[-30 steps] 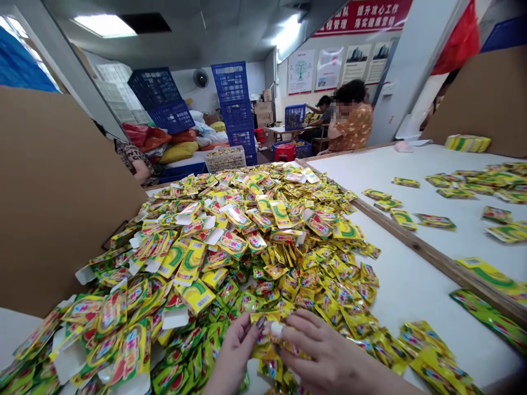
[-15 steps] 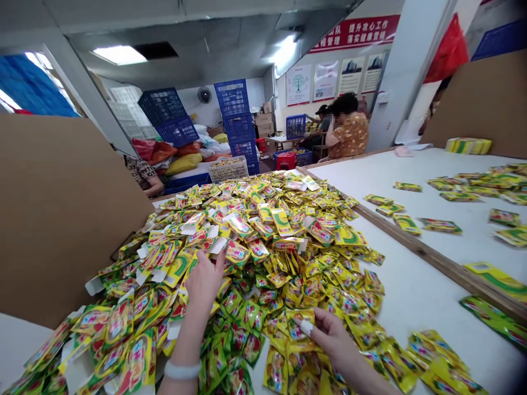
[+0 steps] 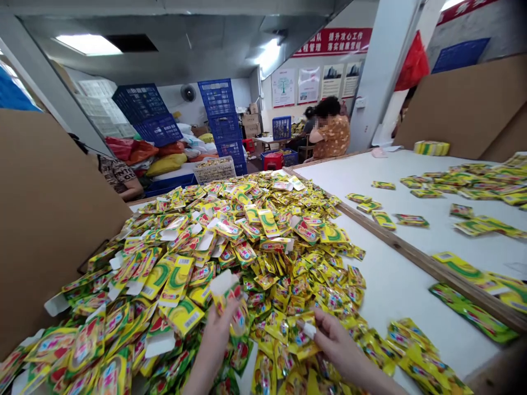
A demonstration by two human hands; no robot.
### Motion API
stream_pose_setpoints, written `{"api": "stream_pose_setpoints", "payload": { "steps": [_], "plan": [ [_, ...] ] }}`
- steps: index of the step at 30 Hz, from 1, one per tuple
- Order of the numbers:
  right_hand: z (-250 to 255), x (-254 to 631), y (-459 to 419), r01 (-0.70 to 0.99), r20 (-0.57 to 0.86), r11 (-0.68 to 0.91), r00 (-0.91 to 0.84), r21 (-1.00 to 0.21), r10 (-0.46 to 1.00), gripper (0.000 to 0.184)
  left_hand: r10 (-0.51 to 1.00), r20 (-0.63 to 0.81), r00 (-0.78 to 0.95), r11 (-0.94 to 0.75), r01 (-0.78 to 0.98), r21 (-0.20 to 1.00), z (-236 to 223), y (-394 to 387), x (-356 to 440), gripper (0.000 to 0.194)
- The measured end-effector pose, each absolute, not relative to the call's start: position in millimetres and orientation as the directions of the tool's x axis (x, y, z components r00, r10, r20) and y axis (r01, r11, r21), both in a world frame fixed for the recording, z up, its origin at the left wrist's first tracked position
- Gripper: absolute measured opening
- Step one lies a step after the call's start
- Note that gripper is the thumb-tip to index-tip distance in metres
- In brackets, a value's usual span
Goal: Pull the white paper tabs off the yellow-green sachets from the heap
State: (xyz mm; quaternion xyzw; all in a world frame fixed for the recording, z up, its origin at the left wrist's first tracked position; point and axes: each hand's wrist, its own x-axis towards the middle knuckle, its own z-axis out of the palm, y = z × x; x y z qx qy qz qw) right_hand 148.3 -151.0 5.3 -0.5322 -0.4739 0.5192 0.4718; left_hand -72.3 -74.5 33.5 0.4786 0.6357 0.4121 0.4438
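My left hand [image 3: 217,332] is closed around a small yellow-and-red carton [image 3: 224,293], slightly blurred, whose white end flap stands open at the top. To its right, my right hand [image 3: 335,340] pinches a small yellow packet [image 3: 300,328] between thumb and fingers; a white wrap covers one fingertip. Below and between both hands lie loose yellow packets [image 3: 284,362] and green packets [image 3: 241,356]. A heap of similar flat cartons [image 3: 179,280] spreads on the left, several with white flaps open.
A wooden strip [image 3: 382,236] divides the white table [image 3: 370,274]. Beyond it lie filled-looking yellow cartons [image 3: 489,184] and a green pouch [image 3: 473,312]. Cardboard panels [image 3: 53,219] stand at left and right. Behind are blue crates [image 3: 224,126] and seated people [image 3: 333,134].
My left hand has drawn back from the carton heap toward me, now with a carton in it. My right hand stays at the yellow packet. The view has turned slightly right.
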Motion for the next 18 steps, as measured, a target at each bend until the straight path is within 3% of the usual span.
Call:
{"api": "stream_pose_setpoints", "payload": {
  "steps": [2,5,8,10,13,16,18],
  "plan": [
    [19,150,-144,0.072,-0.006,-0.008,0.04,-0.997,0.999,0.019,0.928,-0.367,0.06,0.367,0.014,0.93,26,-105,-67,0.043],
    [45,140,-135,0.112,0.254,0.246,0.058,-0.963,0.966,0.009,0.835,-0.418,0.358,0.503,-0.19,0.843,23,-134,-54,0.05],
    [61,124,-133,0.26,0.607,0.594,-0.038,-0.761,0.794,0.026,0.816,-0.366,0.447,0.508,-0.254,0.823,27,-142,-43,0.05],
    [63,116,-137,0.319,0.704,0.732,-0.222,-0.602,0.675,0.04,0.824,-0.331,0.46,0.48,-0.256,0.839,31,-142,-41,0.045],
    [66,114,-144,0.342,0.594,0.727,-0.421,-0.596,0.685,0.047,0.828,-0.324,0.458,0.435,-0.159,0.887,32,-142,-46,0.04],
    [76,119,-148,0.434,0.341,0.554,-0.476,-0.71,0.811,0.04,0.862,-0.295,0.412,0.344,-0.049,0.938,29,-145,-50,0.042],
    [86,122,-149,0.522,0.178,0.468,-0.51,-0.713,0.841,0.037,0.853,-0.286,0.437,0.314,0.009,0.949,26,-147,-48,0.044]
  ]
}}
